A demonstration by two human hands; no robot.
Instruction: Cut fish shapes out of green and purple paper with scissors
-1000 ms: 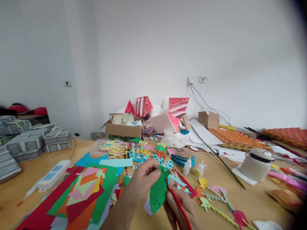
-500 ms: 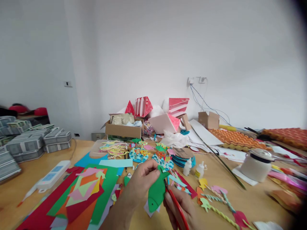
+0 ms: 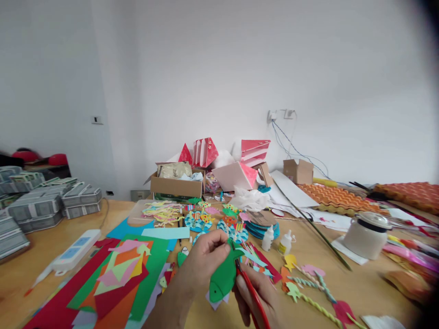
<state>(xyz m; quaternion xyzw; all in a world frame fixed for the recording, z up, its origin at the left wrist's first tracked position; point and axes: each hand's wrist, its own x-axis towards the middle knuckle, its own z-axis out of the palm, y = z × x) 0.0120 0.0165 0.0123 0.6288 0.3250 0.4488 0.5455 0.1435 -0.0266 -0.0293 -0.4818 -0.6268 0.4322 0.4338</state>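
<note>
Broadly, table: a wooden top spread with craft pieces; take the green fish as the clock's hub.
Coloured sheets: piled at nine o'clock.
Cardboard box: at eleven o'clock, well apart from the hands.
White pot: between two and three o'clock.
Left hand: at about ten o'clock, thumb and fingers together, pinching the fish by its tail end.
Right hand: at about three o'clock, closed on the scissors, whose red handles run toward five o'clock.
Green fish, so far: head, body and tail already stand out as a cut shape, with a line marking off the head. With the blades at its edge, trimming looks close to finished but perhaps not complete; whether any outline is left uncut is too small to tell.
Green fish, in the grip: held above the table between both hands, tilted, tail toward one o'clock, head toward seven and free of the fingers. The blades meet its right edge near the tail; how far they are parted cannot be told.
Glue bottles: two, standing at two o'clock.
Fish's eye: one dark dot, already on.
</note>
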